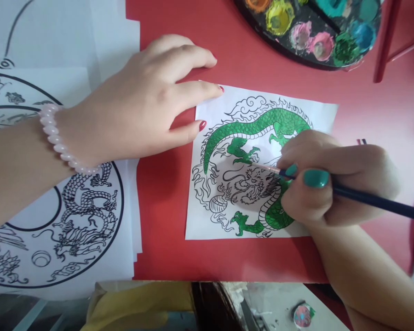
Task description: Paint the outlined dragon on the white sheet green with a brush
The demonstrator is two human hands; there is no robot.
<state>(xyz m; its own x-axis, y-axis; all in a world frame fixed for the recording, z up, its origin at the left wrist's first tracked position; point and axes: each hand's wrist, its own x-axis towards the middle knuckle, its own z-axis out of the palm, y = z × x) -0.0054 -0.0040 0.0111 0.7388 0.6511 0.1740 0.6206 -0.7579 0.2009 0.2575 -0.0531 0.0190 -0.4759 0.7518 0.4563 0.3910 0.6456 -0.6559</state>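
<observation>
A small white sheet (318,114) with a dragon drawing, partly painted green, lies on the red table (162,216). My right hand (334,188), with teal nails, is closed in a pinch around a dark-handled paintbrush (372,198). The brush tip rests near the dragon's unpainted head (251,184) in the middle of the sheet. My left hand (141,105), with red nails and a pale bead bracelet (55,133) on the wrist, lies flat and open on the table. Its fingertips touch the sheet's upper left edge.
A round black palette (317,37) with wells of yellow, pink, green and blue paint sits at the top right. A stack of larger white sheets (89,257) with black dragon outlines covers the left side. Below the table's near edge are cluttered items and a small paint pot (303,315).
</observation>
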